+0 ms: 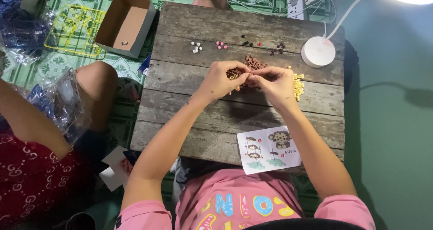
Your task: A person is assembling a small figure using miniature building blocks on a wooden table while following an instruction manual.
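At frame centre, the left hand and right hand meet fingertip to fingertip, both pinched shut on a small brown brick piece lying crosswise between them above the wooden table, equally near both.

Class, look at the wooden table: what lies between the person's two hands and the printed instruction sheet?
Head view: only bare wooden planks lie between the left hand, right hand and instruction sheet.
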